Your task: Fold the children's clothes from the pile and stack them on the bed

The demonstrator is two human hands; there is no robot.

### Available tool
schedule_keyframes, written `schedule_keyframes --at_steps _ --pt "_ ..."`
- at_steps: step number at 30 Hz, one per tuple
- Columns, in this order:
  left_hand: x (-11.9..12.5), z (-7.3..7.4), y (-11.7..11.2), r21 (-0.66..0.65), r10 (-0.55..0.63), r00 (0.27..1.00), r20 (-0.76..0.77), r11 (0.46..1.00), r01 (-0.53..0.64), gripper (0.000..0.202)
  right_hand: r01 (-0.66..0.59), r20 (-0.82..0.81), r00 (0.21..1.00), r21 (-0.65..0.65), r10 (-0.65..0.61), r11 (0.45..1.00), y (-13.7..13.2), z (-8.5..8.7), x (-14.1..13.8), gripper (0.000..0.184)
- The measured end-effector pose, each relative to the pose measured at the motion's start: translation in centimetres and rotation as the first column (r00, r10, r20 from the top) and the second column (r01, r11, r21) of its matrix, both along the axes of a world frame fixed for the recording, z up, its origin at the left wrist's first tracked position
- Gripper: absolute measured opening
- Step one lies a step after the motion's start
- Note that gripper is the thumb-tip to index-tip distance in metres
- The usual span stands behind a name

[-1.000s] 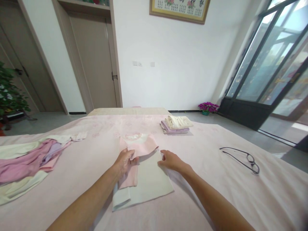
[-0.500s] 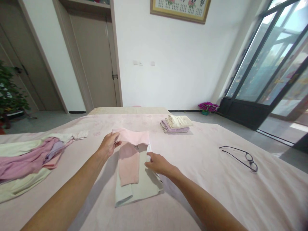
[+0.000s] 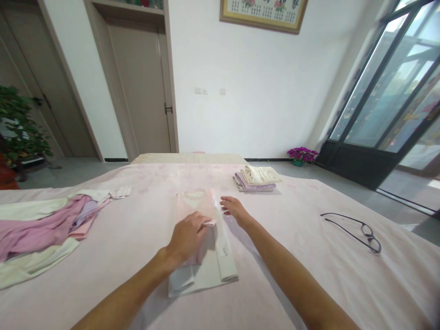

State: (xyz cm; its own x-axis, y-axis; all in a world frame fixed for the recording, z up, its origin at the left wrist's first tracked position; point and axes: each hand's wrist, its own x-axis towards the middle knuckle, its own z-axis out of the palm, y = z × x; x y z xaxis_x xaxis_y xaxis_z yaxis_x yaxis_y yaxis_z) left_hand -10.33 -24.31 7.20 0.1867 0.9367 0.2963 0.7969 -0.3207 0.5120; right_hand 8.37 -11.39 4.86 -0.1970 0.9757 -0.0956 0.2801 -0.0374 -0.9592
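Observation:
A cream and pink long-sleeved top (image 3: 206,270) lies partly folded in front of me, with both side edges turned inward. My left hand (image 3: 187,233) is over its middle, fingers closed on a pale pink sleeve end (image 3: 210,223). Beneath that hand much of the pink part is hidden. Just past the top's right edge, my right hand (image 3: 234,210) hovers with fingers stretched out and nothing in them.
Folded clothes (image 3: 257,178) form a small stack farther back. Loose pink, cream and purple clothes (image 3: 51,224) are heaped at the left. Eyeglasses (image 3: 367,234) rest at the right on the pink sheet (image 3: 285,229).
The top's right side is now folded inward. My left hand has moved from the upper left corner to the middle; my right hand has let go and moved slightly right and away.

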Motion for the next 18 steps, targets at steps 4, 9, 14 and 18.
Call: schedule_keyframes --at_steps 4,9,14,18 --pt "3.0 -1.4 -1.1 -0.029 -0.075 0.975 -0.209 0.997 0.07 0.026 0.021 0.0 1.0 0.023 -0.021 1.0 3.6 -0.1 -1.3 0.032" --pt "3.5 -2.3 -1.1 0.022 -0.078 0.965 -0.249 0.996 0.087 0.022 0.017 0.074 0.997 0.059 -0.022 0.998 6.3 -1.5 -3.4 0.043" --pt "3.4 -3.5 -1.1 0.102 -0.115 0.966 -0.23 0.985 0.141 0.021 0.038 0.225 0.972 0.14 -0.069 0.989 8.0 -2.2 -4.7 0.056" --pt "3.6 -4.5 -1.2 0.179 -0.162 0.957 -0.239 0.962 0.208 0.016 0.046 0.351 0.929 0.197 -0.115 0.979 9.0 -2.3 -5.2 0.058"
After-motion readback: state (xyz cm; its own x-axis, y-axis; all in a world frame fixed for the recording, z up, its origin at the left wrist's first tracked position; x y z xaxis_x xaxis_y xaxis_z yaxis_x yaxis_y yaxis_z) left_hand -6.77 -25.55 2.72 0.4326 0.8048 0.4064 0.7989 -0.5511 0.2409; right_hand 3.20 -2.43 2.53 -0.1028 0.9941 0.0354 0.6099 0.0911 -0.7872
